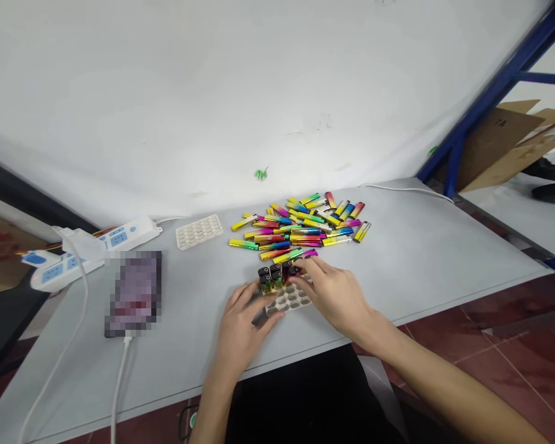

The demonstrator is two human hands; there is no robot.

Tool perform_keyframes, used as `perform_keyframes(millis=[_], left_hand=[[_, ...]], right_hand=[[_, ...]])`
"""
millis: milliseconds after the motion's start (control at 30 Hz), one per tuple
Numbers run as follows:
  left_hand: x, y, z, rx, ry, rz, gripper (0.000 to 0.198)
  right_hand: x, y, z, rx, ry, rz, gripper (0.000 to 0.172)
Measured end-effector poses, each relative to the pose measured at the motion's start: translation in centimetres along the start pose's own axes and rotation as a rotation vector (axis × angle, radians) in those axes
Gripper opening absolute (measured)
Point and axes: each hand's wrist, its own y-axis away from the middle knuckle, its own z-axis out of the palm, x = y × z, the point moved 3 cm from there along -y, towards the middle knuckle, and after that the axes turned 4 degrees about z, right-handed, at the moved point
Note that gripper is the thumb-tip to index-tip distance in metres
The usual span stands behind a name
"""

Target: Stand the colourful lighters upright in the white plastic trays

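A white tray with oval holes point(287, 300) lies near the table's front edge, with several lighters point(265, 284) upright in its left and back holes, black tops up. My left hand point(243, 324) grips the tray's left side, thumb at its front edge and fingers beside the standing lighters. At the tray's back row, my right hand point(335, 293) pinches a lighter point(294, 270) by its black top; its lower part is partly hidden. Just behind the tray spreads a loose pile of shiny rainbow-coloured lighters point(305, 231), lying on their sides.
Another holed white tray point(199, 232) lies at the back left. Further left are a power strip point(123, 242) with plugs and a blurred-out phone-like device point(135, 293) on a white cable point(119, 382). A blue metal frame point(472, 117) and cardboard boxes point(504, 142) stand at the right.
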Motion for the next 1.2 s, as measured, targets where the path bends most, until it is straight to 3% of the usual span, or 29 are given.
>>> perform_keyframes(millis=[267, 400, 533, 600, 733, 833, 967, 1200], left_hand=[[0.0, 0.0, -0.1, 0.002, -0.003, 0.003, 0.027], [-0.1, 0.1, 0.0, -0.006, -0.003, -0.003, 0.028], [-0.2, 0.2, 0.2, -0.011, 0.001, -0.024, 0.028], [-0.2, 0.2, 0.1, -0.01, -0.001, -0.029, 0.028], [-0.1, 0.2, -0.1, -0.007, -0.013, -0.017, 0.028], [0.0, 0.1, -0.3, 0.009, -0.026, -0.001, 0.027], [0.0, 0.1, -0.3, 0.035, -0.052, 0.018, 0.027], [-0.2, 0.1, -0.2, 0.037, -0.039, 0.017, 0.026]], right_hand=[[0.0, 0.3, 0.2, -0.046, -0.057, -0.002, 0.021], [0.7, -0.2, -0.5, 0.042, -0.138, 0.029, 0.021], [3.7, -1.9, -1.0, 0.147, -0.119, 0.109, 0.019], [5.6, -2.8, -0.4, 0.098, -0.068, 0.109, 0.021], [8.2, -3.3, 1.8, -0.113, 0.024, -0.046, 0.025], [9.1, -2.7, 2.3, -0.136, -0.007, -0.066, 0.023], [9.7, -2.8, 1.5, -0.122, -0.321, 0.018, 0.018], [9.4, -5.8, 1.1, -0.064, -1.265, 0.359, 0.033]])
